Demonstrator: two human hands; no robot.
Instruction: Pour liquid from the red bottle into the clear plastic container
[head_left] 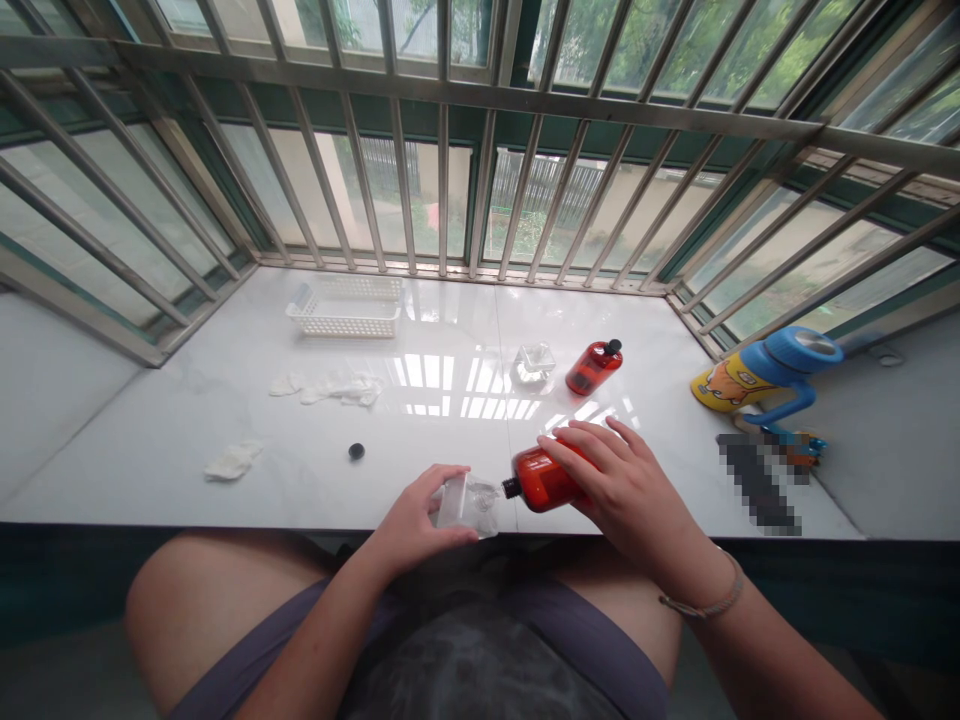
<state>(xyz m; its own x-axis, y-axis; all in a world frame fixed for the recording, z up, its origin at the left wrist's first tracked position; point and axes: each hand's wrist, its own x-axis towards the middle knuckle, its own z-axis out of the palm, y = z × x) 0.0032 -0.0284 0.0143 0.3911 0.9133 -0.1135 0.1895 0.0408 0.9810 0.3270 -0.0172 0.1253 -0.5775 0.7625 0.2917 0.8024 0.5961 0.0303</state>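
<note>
My right hand (611, 475) is wrapped round a red bottle (546, 478), which lies tilted with its uncapped black neck pointing left. That neck is close to the mouth of a clear plastic container (469, 503). Fingers and thumb of my left hand (420, 512) grip the container from the left, and it is tipped toward the bottle near the counter's front edge. Whether liquid is flowing I cannot tell. A black cap (356, 452) rests on the counter to the left of my hands.
Behind my hands stand a clear glass cube-shaped container (534, 364) and a second red bottle (594, 368), capped. A white basket (346, 308) and crumpled tissues (326, 388) are on the left. At right are a blue-and-yellow tumbler (765, 368) and a blurred-out dark object (759, 485).
</note>
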